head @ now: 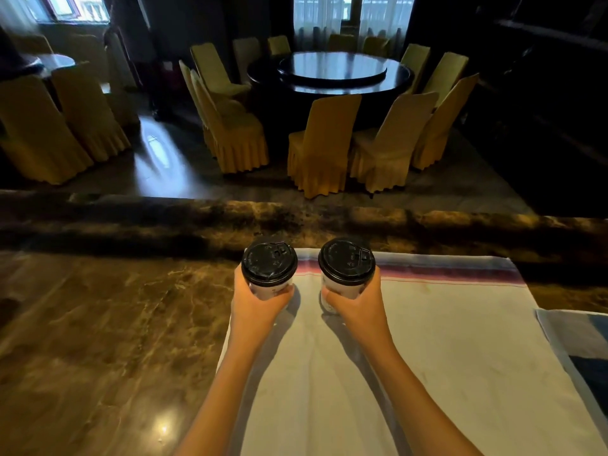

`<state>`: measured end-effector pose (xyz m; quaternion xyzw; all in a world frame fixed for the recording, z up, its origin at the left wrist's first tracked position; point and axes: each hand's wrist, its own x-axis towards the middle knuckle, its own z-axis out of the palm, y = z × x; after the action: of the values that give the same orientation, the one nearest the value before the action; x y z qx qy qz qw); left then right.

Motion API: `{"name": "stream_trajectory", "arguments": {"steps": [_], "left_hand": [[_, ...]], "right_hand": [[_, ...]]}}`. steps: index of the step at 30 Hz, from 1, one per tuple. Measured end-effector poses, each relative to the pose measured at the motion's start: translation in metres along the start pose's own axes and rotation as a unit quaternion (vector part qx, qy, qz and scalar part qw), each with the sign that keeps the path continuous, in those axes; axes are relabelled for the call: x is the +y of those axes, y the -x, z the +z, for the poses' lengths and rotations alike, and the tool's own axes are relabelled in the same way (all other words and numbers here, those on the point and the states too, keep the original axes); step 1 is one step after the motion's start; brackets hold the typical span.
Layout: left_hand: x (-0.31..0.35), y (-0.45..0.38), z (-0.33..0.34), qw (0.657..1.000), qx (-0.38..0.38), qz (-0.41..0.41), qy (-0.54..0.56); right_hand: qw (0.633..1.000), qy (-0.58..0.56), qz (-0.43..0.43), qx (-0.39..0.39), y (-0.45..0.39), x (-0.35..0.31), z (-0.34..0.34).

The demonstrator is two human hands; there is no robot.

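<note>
**A lidded cup in each hand, over the far end of the cloth**

My left hand (255,304) is wrapped around the left cup (267,290). The fingers curl round its pale wall from the outside and the thumb sits on the inner side. My right hand (357,304) grips the right cup (340,290) the same way, mirrored. Both cups stand upright, and each is closed by a black lid (269,261) with a small drinking flap. The two cups are side by side and apart, with a strip of cloth showing between them.

Both cups are over the far end of the white cloth (427,340). The left one is right at the cloth's left edge and the right one a little further in. My hands cover the bases, so I cannot tell whether they rest on the cloth or are held just above it. The cloth's striped band (444,274), reddish and grey, runs along its far edge just behind the cups.

The cloth lies on a brown marbled surface (98,324), which spreads out to the left of it and beyond its far edge. A second cloth (579,343), grey and dark blue, lies just past the right side of the white one.

Well beyond the cloth's far edge the room is dim. A dark round table (329,72) stands there, ringed by chairs (324,143) in yellow covers.
</note>
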<state>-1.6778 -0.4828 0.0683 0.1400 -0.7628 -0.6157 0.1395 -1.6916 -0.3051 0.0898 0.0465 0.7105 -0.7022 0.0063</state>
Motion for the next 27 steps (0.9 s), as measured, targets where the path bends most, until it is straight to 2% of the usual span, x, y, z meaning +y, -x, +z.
{"name": "stream_trajectory", "arguments": {"steps": [11, 19, 22, 27], "left_hand": [[0.015, 0.017, 0.009, 0.998, 0.023, 0.031, 0.047], [0.02, 0.02, 0.008, 0.998, 0.033, 0.005, 0.045], [0.018, 0.011, 0.002, 1.0, 0.015, -0.019, -0.001], [0.017, 0.016, 0.001, 0.999, 0.032, -0.04, -0.013]], "right_hand": [[1.0, -0.005, 0.0, 0.019, -0.002, 0.017, 0.008], [0.999, -0.002, 0.004, 0.036, -0.001, 0.019, 0.005], [0.999, -0.002, 0.007, 0.036, -0.002, 0.019, 0.003], [1.0, 0.01, 0.008, 0.025, 0.001, 0.016, 0.001]]}}
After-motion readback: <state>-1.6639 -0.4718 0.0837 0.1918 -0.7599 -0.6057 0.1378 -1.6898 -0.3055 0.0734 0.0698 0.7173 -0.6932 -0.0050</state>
